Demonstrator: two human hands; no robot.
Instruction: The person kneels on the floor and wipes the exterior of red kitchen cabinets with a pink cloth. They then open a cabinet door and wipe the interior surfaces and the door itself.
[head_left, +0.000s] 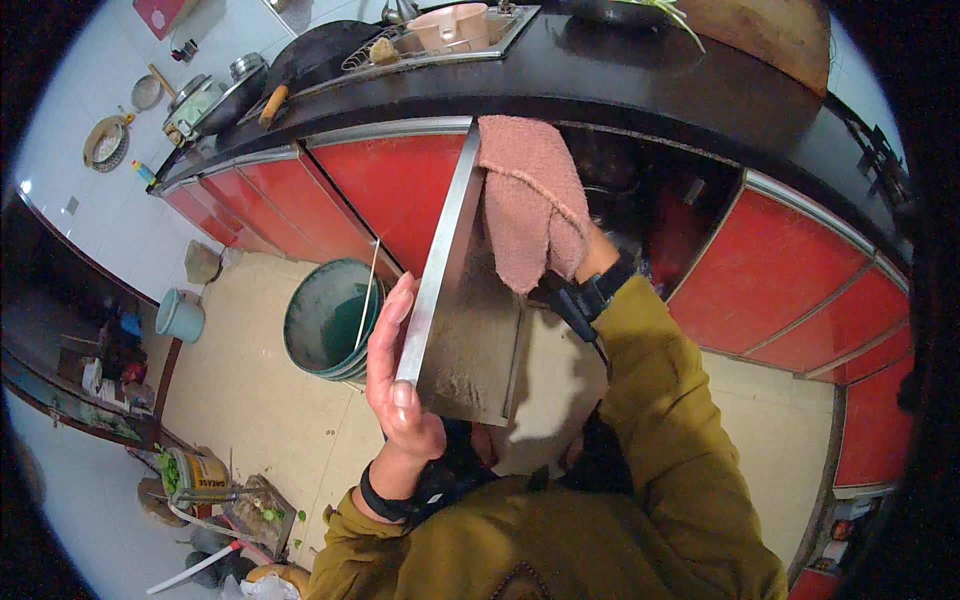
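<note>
An opened cabinet door (480, 330) sticks out towards me, its metal-edged side up and its brown inner face showing. My left hand (401, 367) holds the near end of the door, thumb on the metal edge and fingers along the outer face. A pink cloth (532, 199) covers my right hand (596, 251), of which only the wrist side shows; the cloth lies against the door's inner face near the hinge end, below the black countertop (637, 75). The fingers under the cloth are hidden.
Left of the door a green bucket (326, 319) stands on the tiled floor with a thin stick in it. Red cabinet fronts (780, 277) line the counter. Above are a sink (517, 34), a wok (315, 56) and a wooden board (765, 37). A light blue bucket (180, 315) stands farther left.
</note>
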